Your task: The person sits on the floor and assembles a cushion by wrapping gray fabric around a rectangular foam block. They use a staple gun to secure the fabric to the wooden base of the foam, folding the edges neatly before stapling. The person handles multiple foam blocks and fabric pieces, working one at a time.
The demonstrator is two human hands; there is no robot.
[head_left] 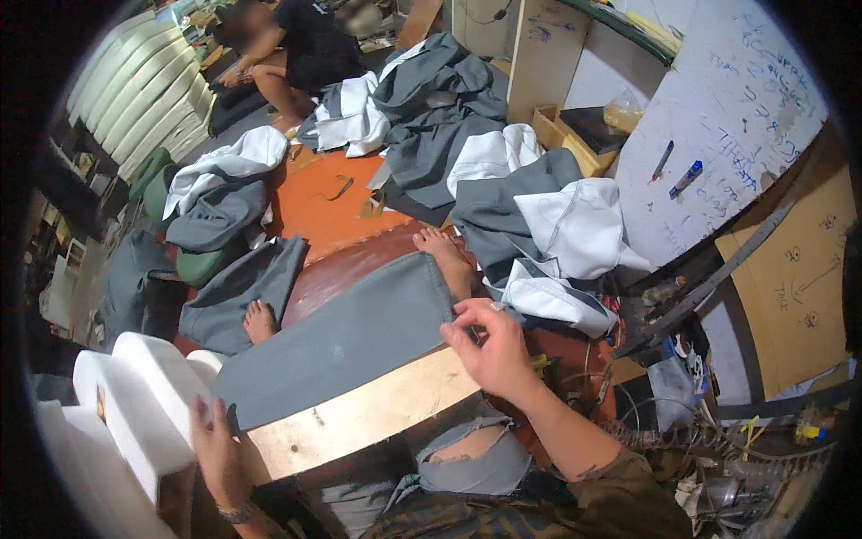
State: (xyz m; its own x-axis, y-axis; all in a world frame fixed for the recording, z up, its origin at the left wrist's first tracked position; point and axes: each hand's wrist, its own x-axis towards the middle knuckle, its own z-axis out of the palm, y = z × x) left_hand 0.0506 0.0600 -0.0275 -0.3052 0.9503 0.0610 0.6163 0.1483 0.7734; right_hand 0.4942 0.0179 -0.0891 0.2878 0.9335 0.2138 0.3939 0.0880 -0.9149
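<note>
At the far left, white foam (148,404) stands just beside the left grip (220,454). That grip is at the left end of the board (359,415), its fingers upright and slightly parted near the corner of the cloth (337,332); the thumb does not show, so one cannot tell whether it has firm hold of anything.

The cloth, plain grey and long, lies nearly flat along the board, in front of the person and between the two grips, leaving a strip of bare wood on the near side. The board seems to rest across the lap, above torn trousers (476,463).

The right grip (498,350) is at the cloth's right edge, thumb and forefinger curled toward each other with a small gap between them; whether the edge is pinched there, one cannot tell.

The step in hand looks like laying the cloth straight against the wood. From this pose, the next move calls for level tension between both ends and fingertips clear of the bare strip.

Farther right, beyond the right grip, grey-and-white pieces (575,220) lie heaped, and two pens (686,180) show against a white panel (709,117).
</note>
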